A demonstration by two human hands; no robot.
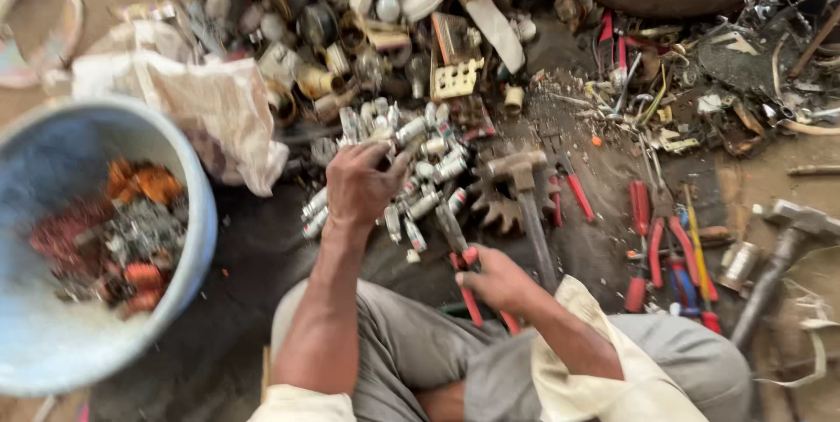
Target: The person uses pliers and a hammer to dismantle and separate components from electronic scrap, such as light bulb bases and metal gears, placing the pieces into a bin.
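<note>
Your right hand (497,282) is clenched on red-handled pliers (462,264) above your lap, your left hand (360,186) spreads open-fingered on the pile of small white cylindrical fuses (420,168); they look light, hard, probably brittle, so pinch one mid-body.

Two hammers lie on the floor: one (525,203) mid-floor, one (779,256) near the right edge. One blue tub (188,186) stands at the left edge. Small white cylinders (420,168) lie heaped, too many to count; red-handled pliers (665,247) overlap, number unclear.
</note>
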